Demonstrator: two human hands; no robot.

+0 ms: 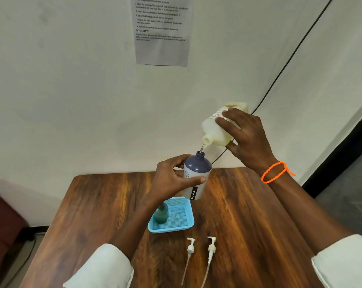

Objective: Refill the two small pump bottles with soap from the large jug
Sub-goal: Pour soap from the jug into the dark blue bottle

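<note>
Soap trickles from the tipped large jug (218, 129), mouth down-left, into the open neck of the purple-topped pump bottle (196, 175) held just below it, above the far edge of the wooden table (248, 215). The right hand (248, 138) wraps the jug; the left hand (171, 179) curls round the bottle. Nearer, a green bottle (161, 214) stands in the blue basket (186, 224), with 2 pump heads (201, 248) lying nearest.

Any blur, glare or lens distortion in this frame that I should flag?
Head view: wide-angle bending curves the wall cable and table edges; the wall sheet text is too soft to read fully; the green bottle in the blue basket looks blurred; lighting is even, no harsh glare.
</note>
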